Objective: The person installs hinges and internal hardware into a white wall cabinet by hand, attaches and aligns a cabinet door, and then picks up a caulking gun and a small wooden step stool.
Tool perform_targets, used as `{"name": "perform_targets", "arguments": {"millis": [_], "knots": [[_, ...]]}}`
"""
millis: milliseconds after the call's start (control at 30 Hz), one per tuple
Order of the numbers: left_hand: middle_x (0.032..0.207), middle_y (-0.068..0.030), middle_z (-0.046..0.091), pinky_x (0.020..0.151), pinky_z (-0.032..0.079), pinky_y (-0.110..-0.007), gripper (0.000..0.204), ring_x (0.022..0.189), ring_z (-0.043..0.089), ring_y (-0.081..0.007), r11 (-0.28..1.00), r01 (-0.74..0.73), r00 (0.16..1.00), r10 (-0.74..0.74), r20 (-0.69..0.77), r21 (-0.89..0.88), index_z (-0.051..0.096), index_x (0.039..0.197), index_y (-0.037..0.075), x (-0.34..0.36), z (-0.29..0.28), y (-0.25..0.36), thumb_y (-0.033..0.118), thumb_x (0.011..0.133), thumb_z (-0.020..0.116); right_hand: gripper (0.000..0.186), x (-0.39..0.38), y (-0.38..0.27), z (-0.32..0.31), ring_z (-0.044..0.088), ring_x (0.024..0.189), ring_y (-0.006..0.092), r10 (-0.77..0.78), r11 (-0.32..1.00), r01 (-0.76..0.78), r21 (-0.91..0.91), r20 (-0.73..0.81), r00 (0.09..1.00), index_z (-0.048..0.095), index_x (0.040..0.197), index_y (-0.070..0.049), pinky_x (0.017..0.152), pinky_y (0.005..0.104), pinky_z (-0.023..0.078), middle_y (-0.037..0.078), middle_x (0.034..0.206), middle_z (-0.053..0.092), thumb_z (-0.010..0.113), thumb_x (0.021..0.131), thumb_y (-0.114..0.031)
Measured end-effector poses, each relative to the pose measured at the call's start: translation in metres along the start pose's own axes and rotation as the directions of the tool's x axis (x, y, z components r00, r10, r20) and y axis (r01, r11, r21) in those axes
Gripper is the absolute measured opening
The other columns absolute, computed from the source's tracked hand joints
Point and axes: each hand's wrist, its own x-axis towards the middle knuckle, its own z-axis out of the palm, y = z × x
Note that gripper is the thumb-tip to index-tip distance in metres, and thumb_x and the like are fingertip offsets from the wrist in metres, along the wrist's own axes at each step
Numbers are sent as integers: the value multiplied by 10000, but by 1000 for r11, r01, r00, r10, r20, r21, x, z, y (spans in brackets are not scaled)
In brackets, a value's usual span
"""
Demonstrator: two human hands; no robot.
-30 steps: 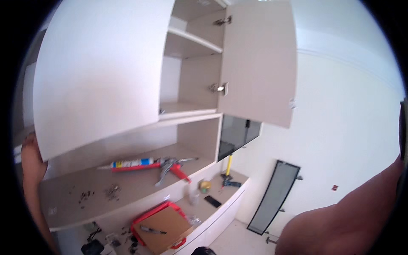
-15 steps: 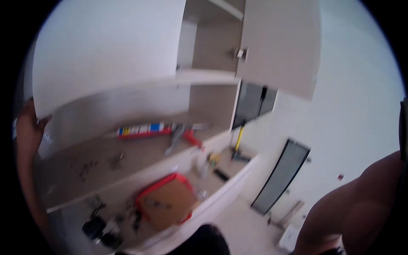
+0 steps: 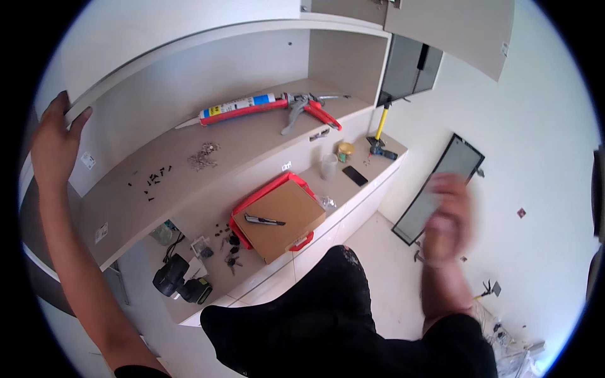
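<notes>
My left hand [image 3: 57, 142] is closed on the lower edge of a white cabinet door [image 3: 170, 22] at the upper left, its thumb on one side and the fingers on the other. Raised in the air at the right, my right hand [image 3: 449, 217] is smeared by motion and touches nothing I can see. Below the door, the open shelf [image 3: 157, 201] holds a red caulking gun [image 3: 246, 108] with a tube in it. Small black screws [image 3: 153, 179] and a pile of small metal parts [image 3: 205, 156] lie nearer my left hand.
On the lower counter are a red tray [image 3: 242, 201], a cardboard box [image 3: 277, 242], a utility knife [image 3: 265, 220], a black power drill [image 3: 179, 280], a plastic cup [image 3: 329, 167] and a phone [image 3: 355, 176]. An open door [image 3: 454, 34] hangs at the upper right. A framed panel [image 3: 441, 189] leans on the wall.
The view has tipped downward, so the shelf and counter sit higher. My right arm has swung from the lower right edge, bringing its hand into view. My left hand stays on the door edge.
</notes>
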Motion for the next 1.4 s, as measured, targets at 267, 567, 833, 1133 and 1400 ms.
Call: {"name": "perform_targets", "arguments": {"millis": [267,567,833,1133,1400], "knots": [[1166,-154,721,883,556,-464,554,1058,693,-362,999,-52,997,52,-56,14,671,1269,105,1,-4,36,537,923,682,569,-323,-23,88,362,1498,377,671,717,-288,-635,740,38,601,1416,-111,1223,523,302,157,1568,472,684,927,-388],[1221,-146,692,1016,463,-510,464,1138,636,-232,963,-260,882,206,-424,-73,647,1264,91,-42,4,44,406,931,722,509,-414,-54,120,542,1365,343,131,808,-516,-283,941,-312,655,1353,-86,1156,452,409,184,1431,608,611,954,-399],[1029,-91,764,778,586,-394,139,882,726,-298,629,177,964,46,264,-757,746,987,89,-369,-10,72,77,849,740,462,-436,-25,121,605,1286,363,249,627,-594,-504,852,-460,676,1327,-70,1098,432,465,205,1349,659,607,973,-357],[1678,-101,323,1217,260,-611,610,1560,245,-364,759,641,182,-6,983,-114,538,1490,170,-578,-54,139,379,941,699,573,-469,-6,78,621,1257,393,382,342,-671,-658,749,-541,628,1366,-12,1082,456,469,248,1316,667,555,1019,-462],[1681,-142,291,1265,248,-519,685,1551,175,-463,752,656,47,49,998,-68,485,1535,187,-579,0,130,439,939,708,669,-432,-35,106,636,1207,438,669,368,-308,-877,480,-568,665,1242,36,1056,495,487,293,1252,677,475,1010,-562]]}}
